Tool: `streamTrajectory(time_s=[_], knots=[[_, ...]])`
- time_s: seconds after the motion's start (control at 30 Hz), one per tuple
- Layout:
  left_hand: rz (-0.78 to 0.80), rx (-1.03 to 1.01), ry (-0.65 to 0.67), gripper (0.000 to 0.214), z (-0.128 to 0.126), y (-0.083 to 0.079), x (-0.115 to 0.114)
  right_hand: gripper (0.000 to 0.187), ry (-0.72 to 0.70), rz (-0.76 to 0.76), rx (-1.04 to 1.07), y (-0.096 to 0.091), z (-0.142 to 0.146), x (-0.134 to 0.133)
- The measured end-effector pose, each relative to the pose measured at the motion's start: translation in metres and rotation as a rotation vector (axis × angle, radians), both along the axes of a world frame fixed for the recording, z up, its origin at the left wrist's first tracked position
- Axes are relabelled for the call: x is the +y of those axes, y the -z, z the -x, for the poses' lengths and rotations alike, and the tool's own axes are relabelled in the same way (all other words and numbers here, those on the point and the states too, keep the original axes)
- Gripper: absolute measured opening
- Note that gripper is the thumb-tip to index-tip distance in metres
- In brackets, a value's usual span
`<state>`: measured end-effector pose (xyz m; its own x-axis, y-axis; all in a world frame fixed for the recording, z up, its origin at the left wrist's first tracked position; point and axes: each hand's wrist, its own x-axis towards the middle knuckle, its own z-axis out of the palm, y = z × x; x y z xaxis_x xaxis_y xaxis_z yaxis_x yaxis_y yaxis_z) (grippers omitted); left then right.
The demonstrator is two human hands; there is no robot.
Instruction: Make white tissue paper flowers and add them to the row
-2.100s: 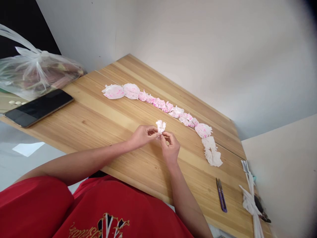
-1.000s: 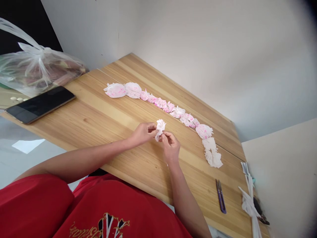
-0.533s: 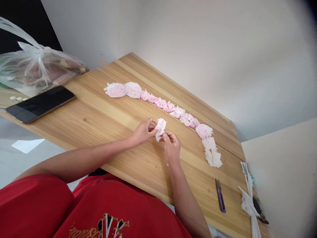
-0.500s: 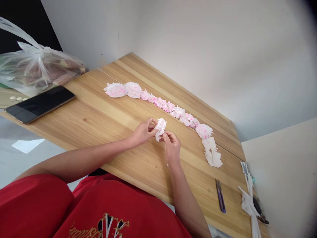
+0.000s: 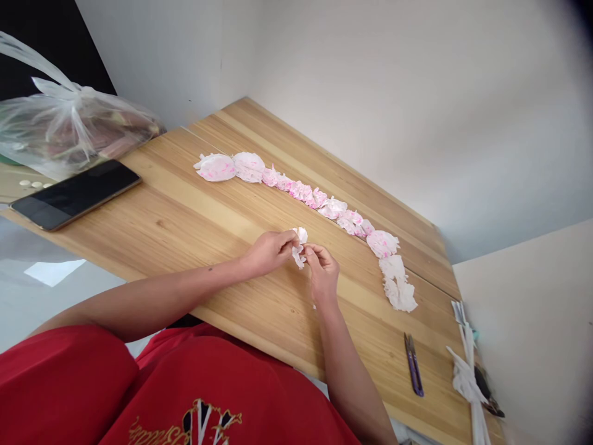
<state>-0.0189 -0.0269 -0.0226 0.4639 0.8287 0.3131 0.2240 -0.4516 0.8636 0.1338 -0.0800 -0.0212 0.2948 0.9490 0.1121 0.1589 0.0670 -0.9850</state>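
Note:
Between my two hands, above the wooden table (image 5: 185, 235), is a small white crumpled paper flower (image 5: 299, 254). My left hand (image 5: 273, 252) pinches it from the left, its fingers covering part of the petals. From the right, the thumb and fingertips of my right hand (image 5: 323, 266) close on its edge. Beyond them a curved row of white and pink paper flowers (image 5: 303, 193) lies across the table. At the row's right end sit paler, whiter flowers (image 5: 398, 290).
Purple-handled thread snips (image 5: 414, 364) lie at the right. A black phone (image 5: 76, 193) rests at the left edge, near small white discs (image 5: 31, 184) and a tied clear plastic bag (image 5: 83, 123). White plastic strips (image 5: 467, 377) hang by the right edge. Walls border the far side.
My left hand has shifted its fingers over the paper flower, hiding more of it and pressing it narrower. My right hand stays nearly where it was.

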Motion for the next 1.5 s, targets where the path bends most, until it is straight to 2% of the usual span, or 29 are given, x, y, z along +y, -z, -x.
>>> streamTrajectory(time_s=[0.2, 0.37, 0.53, 0.67, 0.77, 0.87, 1.1, 1.3, 1.5], knots=[[0.255, -0.222, 0.056, 0.012, -0.002, -0.006, -0.001, 0.021, 0.015, -0.04, -0.064, 0.0, 0.0, -0.001], [0.352, -0.257, 0.041, 0.012, -0.006, -0.004, 0.0, 0.019, 0.029, -0.088, -0.15, -0.002, 0.002, -0.003], [0.321, -0.268, 0.005, 0.007, -0.006, -0.003, 0.002, 0.02, 0.083, -0.132, -0.162, -0.001, -0.001, -0.003], [0.333, -0.323, -0.002, 0.007, -0.006, -0.002, 0.003, 0.018, 0.133, -0.156, -0.298, -0.001, -0.004, -0.004], [0.351, -0.354, -0.005, 0.006, -0.006, -0.001, 0.004, 0.016, 0.103, -0.215, -0.414, -0.003, -0.006, -0.005], [0.303, -0.306, -0.02, 0.008, -0.006, 0.001, 0.004, 0.014, 0.049, -0.268, -0.509, -0.004, -0.007, -0.006], [0.155, -0.195, 0.016, 0.016, -0.006, 0.003, 0.001, 0.019, -0.016, -0.223, -0.529, -0.002, -0.006, -0.005], [0.227, -0.225, 0.125, 0.026, -0.001, -0.009, -0.002, 0.018, -0.052, -0.242, -0.543, -0.002, -0.004, -0.005], [0.296, -0.269, 0.078, 0.026, -0.002, -0.005, 0.001, 0.018, -0.067, -0.252, -0.563, -0.001, -0.005, -0.005]])
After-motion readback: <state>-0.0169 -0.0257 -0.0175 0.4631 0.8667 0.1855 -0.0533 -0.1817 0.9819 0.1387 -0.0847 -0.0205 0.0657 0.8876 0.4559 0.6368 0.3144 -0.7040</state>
